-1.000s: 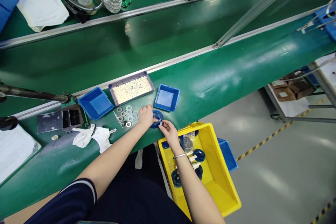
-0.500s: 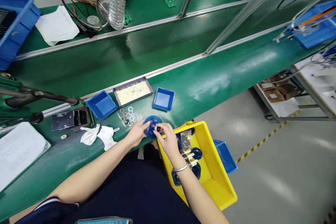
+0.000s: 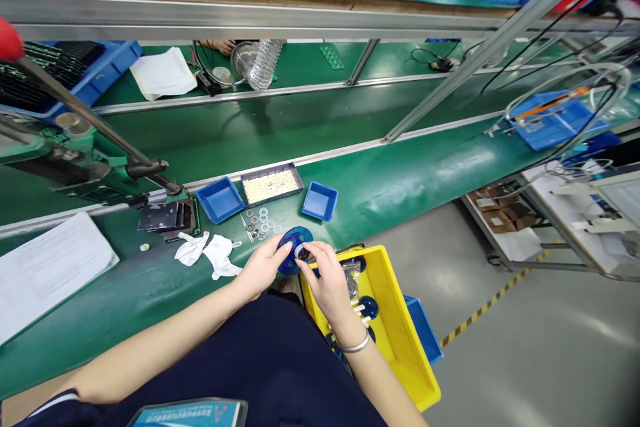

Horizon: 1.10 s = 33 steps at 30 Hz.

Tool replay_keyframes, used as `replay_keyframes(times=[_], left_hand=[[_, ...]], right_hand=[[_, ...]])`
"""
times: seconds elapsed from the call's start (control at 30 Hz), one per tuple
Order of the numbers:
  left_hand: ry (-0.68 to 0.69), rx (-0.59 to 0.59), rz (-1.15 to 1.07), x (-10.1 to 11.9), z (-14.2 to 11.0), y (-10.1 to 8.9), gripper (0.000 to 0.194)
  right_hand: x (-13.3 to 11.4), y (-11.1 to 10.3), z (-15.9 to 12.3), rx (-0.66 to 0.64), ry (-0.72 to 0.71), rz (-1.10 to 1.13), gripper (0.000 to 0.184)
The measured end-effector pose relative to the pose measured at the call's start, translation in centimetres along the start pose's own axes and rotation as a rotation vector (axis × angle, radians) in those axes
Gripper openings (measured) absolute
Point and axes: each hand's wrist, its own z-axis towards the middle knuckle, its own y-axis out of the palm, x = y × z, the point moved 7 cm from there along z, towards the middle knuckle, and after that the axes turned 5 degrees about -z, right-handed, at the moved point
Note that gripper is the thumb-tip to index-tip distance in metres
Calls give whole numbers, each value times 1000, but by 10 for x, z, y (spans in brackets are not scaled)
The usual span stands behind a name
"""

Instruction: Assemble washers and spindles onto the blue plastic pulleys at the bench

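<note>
My left hand (image 3: 260, 268) grips the rim of a dark blue plastic disc (image 3: 294, 250) held just over the front edge of the green workbench (image 3: 380, 187). My right hand (image 3: 326, 280) pinches a small silver part (image 3: 301, 252) at the disc's hub, and its fingers hide most of that part. Just behind the disc lie several metal washers (image 3: 261, 223). A yellow plastic crate (image 3: 395, 327) stands below my right hand, holding more blue discs (image 3: 369, 307) and a clear plastic bag (image 3: 352, 279).
On the bench are a tray of white beads (image 3: 273, 185), two small blue trays (image 3: 220, 199), white cloth (image 3: 205, 253), papers (image 3: 53, 269) and a dark jig (image 3: 165, 217). A metal frame rises behind. Another person's hand (image 3: 223, 47) shows at a farther bench.
The view has tilted upward and widened, showing more of the far benches. Both hands stay on the disc, which sits slightly lower in the picture.
</note>
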Motion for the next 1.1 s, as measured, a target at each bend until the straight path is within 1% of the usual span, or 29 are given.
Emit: replay_keyframes(times=[0.13, 0.3, 0.47, 0.67, 0.73, 0.8, 0.87, 0.9, 0.97, 1.0, 1.03, 1.1], left_hand=[[21, -11, 13, 9, -10, -6, 42], [39, -17, 0, 14, -20, -14, 40], [102, -40, 62, 22, -29, -19, 39], [161, -85, 150, 37, -33, -19, 39], [153, -67, 123, 39, -33, -20, 38], [85, -37, -15, 36, -33, -23, 39], [-11, -40, -219, 32, -35, -23, 42], [-50, -55, -307, 31, -36, -22, 44], [-84, -83, -395, 33, -40, -22, 46], [-81, -96, -403, 35, -42, -23, 46], [-71, -110, -398, 37, -43, -23, 46], [-29, -147, -343, 42, -46, -24, 43]], right_hand=[[-12, 3, 0, -16, -28, -24, 34], [-24, 8, 0, -40, -84, -7, 37], [-35, 6, 0, -3, -114, -1, 36], [-48, 4, 1, 54, -168, -12, 43], [-50, 4, 2, 64, -166, -27, 45], [-52, 4, 3, 47, -157, -44, 46], [-51, 0, 3, 44, -111, -59, 48], [-48, -4, 3, 68, -62, -63, 50], [-39, -11, 2, 131, 87, -14, 58], [-33, -12, 1, 139, 174, 63, 61], [-28, -9, 0, 113, 256, 179, 62], [-24, 6, -2, 10, 387, 459, 57]])
